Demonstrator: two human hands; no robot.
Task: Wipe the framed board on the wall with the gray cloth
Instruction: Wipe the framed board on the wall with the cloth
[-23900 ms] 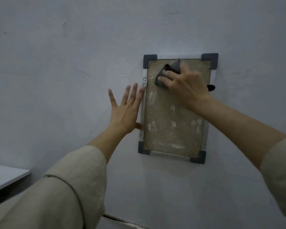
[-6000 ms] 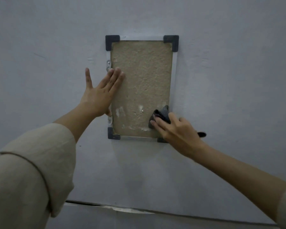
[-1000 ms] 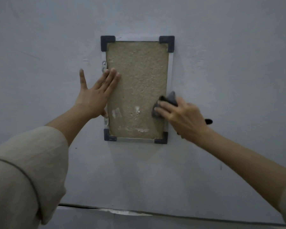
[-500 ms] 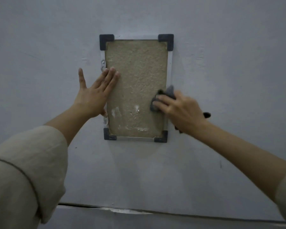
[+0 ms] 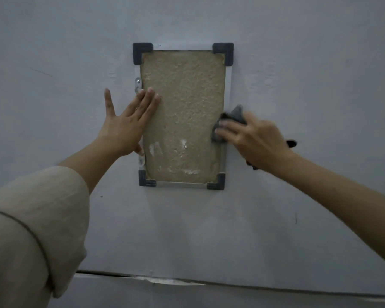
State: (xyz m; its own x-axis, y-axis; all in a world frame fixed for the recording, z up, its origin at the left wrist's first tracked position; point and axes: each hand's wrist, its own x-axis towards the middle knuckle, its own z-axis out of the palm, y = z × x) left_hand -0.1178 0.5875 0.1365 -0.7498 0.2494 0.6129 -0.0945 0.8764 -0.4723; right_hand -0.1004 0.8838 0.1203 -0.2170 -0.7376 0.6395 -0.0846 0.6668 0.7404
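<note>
The framed board (image 5: pixel 182 96) hangs on the wall, a tan rough panel in a thin metal frame with dark corner caps. White smears mark its lower part. My left hand (image 5: pixel 127 123) lies flat with spread fingers across the board's left edge. My right hand (image 5: pixel 253 138) grips the bunched gray cloth (image 5: pixel 236 116) and presses it on the board's right edge, about mid-height. Dark cloth ends stick out past my wrist.
The pale wall (image 5: pixel 309 74) surrounds the board. A small metal bracket with a screw (image 5: pixel 138 84) sits on the frame's left side. A horizontal seam (image 5: pixel 165 280) runs along the wall's bottom.
My right hand with the cloth has slid up along the board's right edge over the last second. My left hand has stayed pressed in place.
</note>
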